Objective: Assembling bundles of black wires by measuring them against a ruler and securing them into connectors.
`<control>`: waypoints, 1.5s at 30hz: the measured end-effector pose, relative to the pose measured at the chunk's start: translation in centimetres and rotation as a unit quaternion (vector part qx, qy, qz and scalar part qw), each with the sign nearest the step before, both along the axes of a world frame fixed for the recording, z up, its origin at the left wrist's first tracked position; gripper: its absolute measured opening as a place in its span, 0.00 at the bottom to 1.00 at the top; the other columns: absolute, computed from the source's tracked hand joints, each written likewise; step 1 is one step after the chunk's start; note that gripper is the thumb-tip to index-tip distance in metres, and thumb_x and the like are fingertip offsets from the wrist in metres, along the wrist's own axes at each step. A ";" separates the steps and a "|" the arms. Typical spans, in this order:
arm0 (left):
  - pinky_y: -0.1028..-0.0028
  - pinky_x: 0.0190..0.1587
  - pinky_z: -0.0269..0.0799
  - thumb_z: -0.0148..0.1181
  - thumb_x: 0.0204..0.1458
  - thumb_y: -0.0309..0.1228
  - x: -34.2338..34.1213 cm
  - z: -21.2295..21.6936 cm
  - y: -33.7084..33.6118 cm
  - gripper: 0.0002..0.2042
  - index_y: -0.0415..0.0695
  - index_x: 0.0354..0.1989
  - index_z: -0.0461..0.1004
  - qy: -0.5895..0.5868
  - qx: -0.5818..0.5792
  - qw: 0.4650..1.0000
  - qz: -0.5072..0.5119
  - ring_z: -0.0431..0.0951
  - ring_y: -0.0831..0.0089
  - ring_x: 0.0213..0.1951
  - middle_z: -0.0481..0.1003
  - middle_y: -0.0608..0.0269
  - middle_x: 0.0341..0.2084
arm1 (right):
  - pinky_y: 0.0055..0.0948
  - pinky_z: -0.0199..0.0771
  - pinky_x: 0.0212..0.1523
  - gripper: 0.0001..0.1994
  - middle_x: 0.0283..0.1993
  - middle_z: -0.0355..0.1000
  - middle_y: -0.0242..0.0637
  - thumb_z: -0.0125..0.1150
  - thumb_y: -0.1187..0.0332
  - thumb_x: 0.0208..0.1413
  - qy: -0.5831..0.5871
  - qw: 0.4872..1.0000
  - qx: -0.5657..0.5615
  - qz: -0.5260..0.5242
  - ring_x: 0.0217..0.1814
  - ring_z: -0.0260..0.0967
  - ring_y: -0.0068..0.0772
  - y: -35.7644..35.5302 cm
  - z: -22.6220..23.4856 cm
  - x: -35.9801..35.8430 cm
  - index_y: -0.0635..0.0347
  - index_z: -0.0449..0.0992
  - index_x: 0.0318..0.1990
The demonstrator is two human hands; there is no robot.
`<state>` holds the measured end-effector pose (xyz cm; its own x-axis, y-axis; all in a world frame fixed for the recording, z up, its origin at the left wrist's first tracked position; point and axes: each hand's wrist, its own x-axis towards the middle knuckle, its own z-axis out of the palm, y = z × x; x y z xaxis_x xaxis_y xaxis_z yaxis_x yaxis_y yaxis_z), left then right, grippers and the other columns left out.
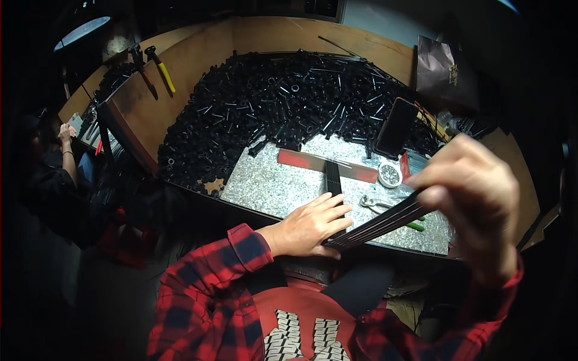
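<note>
Strip [382, 226], black, ribbed, slanted.
Upper end is pinched by right hand [472, 186]; lower end is touched by left hand [308, 224], grip indeterminable.

On the bright speckled worktop [262, 186] there is a large heap of small black parts [259, 99], which spreads toward the wooden boards [271, 36] at the back. At the right border of this heap, a dark phone [395, 126] stands tilted. Farther right, behind it, is a dark paper bag [442, 69]. A white round dish [389, 174] holds small pieces, and near to it lie pliers [374, 203] with green handles. On the left board hangs a tool with yellow handle [161, 71]. Beyond, at the far left, another person [51, 168] is under a lamp [83, 32].
</note>
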<state>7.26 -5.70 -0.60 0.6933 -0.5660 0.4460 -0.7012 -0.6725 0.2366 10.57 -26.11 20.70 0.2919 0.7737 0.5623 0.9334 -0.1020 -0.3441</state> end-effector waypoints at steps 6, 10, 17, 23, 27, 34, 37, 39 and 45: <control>0.62 0.29 0.71 0.63 0.47 0.41 0.9 7.8 -1.9 0.14 0.43 0.35 0.74 0.063 -0.131 0.988 -0.050 0.76 0.54 0.27 0.75 0.55 0.21 | 0.23 0.67 0.33 0.14 0.37 0.71 0.37 0.56 0.63 0.58 -0.023 0.998 -0.004 -0.055 0.34 0.68 0.22 -1.7 7.0 1.9 0.66 0.74 0.42; 0.64 0.29 0.68 0.61 0.51 0.34 0.9 10.4 -1.5 0.08 0.42 0.31 0.72 0.166 -0.173 0.968 -0.070 0.74 0.52 0.25 0.73 0.53 0.19 | 0.22 0.69 0.37 0.14 0.38 0.72 0.37 0.58 0.68 0.56 -0.010 0.993 0.090 -0.078 0.37 0.69 0.23 -1.4 7.6 3.4 0.67 0.72 0.46; 0.78 0.34 0.74 0.56 0.56 0.31 0.8 5.7 3.0 0.08 0.38 0.35 0.74 0.310 -0.489 0.813 0.065 0.77 0.79 0.31 0.78 0.63 0.30 | 0.21 0.66 0.45 0.24 0.42 0.71 0.33 0.58 0.57 0.57 0.040 0.985 0.101 -0.130 0.45 0.68 0.23 -1.2 2.5 9.5 0.63 0.69 0.55; 0.70 0.27 0.78 0.55 0.57 0.35 -0.3 -1.1 5.1 0.10 0.40 0.37 0.72 0.256 -0.742 0.585 0.205 0.79 0.72 0.29 0.78 0.57 0.32 | 0.25 0.73 0.37 0.12 0.37 0.73 0.39 0.49 0.71 0.61 0.497 0.867 0.026 0.005 0.33 0.73 0.26 0.4 -16.2 0.9 0.69 0.71 0.47; 0.70 0.28 0.78 0.52 0.59 0.36 -1.1 -4.4 3.8 0.10 0.42 0.38 0.72 0.206 -0.801 0.525 0.201 0.78 0.72 0.31 0.77 0.58 0.36 | 0.26 0.75 0.33 0.20 0.41 0.68 0.41 0.44 0.63 0.65 0.747 0.653 0.061 0.106 0.32 0.71 0.27 3.6 -23.9 -4.6 0.64 0.57 0.60; 0.64 0.35 0.79 0.48 0.61 0.37 -2.5 -5.2 0.8 0.14 0.37 0.44 0.69 0.199 -0.845 0.453 0.203 0.78 0.67 0.36 0.75 0.54 0.40 | 0.28 0.72 0.32 0.27 0.31 0.69 0.40 0.34 0.47 0.65 0.744 0.577 0.337 -0.015 0.29 0.68 0.28 6.8 -26.3 -2.2 0.67 0.63 0.52; 0.67 0.40 0.78 0.44 0.63 0.40 -3.3 -4.9 -0.7 0.17 0.38 0.48 0.67 0.242 -0.833 0.473 0.154 0.78 0.66 0.40 0.73 0.52 0.43 | 0.27 0.73 0.26 0.23 0.29 0.69 0.40 0.39 0.52 0.66 0.708 0.619 0.329 -0.087 0.25 0.68 0.26 5.7 -25.3 -0.1 0.67 0.67 0.48; 0.67 0.41 0.78 0.44 0.63 0.41 -4.6 -4.6 -1.2 0.19 0.37 0.50 0.67 0.361 -0.803 0.464 0.098 0.78 0.63 0.41 0.73 0.49 0.44 | 0.26 0.72 0.20 0.22 0.28 0.70 0.38 0.43 0.53 0.64 0.693 0.646 0.305 -0.098 0.20 0.68 0.25 4.3 -24.0 1.9 0.67 0.69 0.45; 0.79 0.34 0.74 0.48 0.61 0.32 -7.5 -2.8 -1.8 0.13 0.36 0.49 0.68 0.564 -0.537 0.627 0.026 0.80 0.73 0.33 0.77 0.51 0.38 | 0.20 0.67 0.18 0.18 0.23 0.67 0.35 0.45 0.60 0.64 0.543 0.830 0.085 -0.095 0.17 0.65 0.22 0.6 -16.4 5.1 0.68 0.74 0.37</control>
<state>-0.29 -7.47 -3.39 0.9150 -0.3237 -0.2409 0.3367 0.2837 0.8978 15.71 -25.46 4.28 0.8050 0.5930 -0.0153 0.0372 -0.0761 -0.9964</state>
